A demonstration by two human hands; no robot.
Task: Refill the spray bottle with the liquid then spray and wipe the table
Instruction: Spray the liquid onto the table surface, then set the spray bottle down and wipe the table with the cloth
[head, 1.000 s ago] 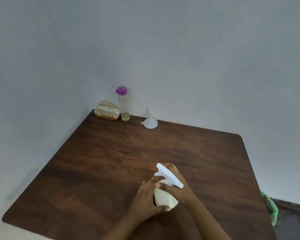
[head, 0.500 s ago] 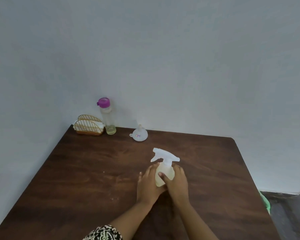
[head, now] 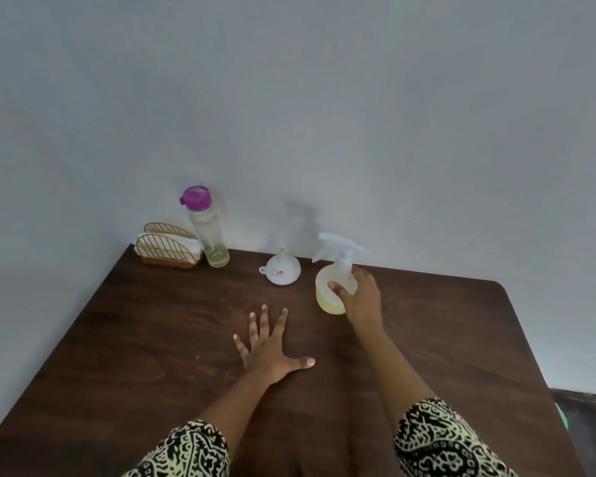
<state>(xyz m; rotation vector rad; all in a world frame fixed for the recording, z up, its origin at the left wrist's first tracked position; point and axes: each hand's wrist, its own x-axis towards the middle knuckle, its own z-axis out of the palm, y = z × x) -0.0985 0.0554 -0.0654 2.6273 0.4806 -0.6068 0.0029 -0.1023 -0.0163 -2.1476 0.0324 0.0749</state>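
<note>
"Two hands are out over the dark brown wooden table (head: 152, 339). How does each one lie?"

"Her left hand (head: 272, 349) is flat, palm down, near the middle of the top, with straight fingers spread wide and the thumb pointing right. It holds nothing. Her right hand (head: 362, 297) is wrapped round the body of the translucent plastic spray bottle with a white trigger head (head: 327, 297), thumb on the near face, fingers curled behind it."

"Where is that spray bottle?"

"Toward the far edge of the table, right of centre, leaning a little, with pale yellow liquid low in its body. The trigger head is blurred, and whether the base touches the wood cannot be told."

"What sits beside it?"

"Just to its left is a small white plastic funnel (head: 283, 270), mouth down and spout up, with a sticker on its side. Farther left, in the corner by the pale grey wall, a tall clear bottle with a purple lid (head: 209, 232) stands upright with a little yellowish liquid at the bottom. Touching it, or nearly so, is a golden wire napkin holder (head: 167, 249) with white napkins inside."

"And the arms?"

"Bare to black-and-cream patterned sleeves (head: 437, 442) at the near edge."
</note>
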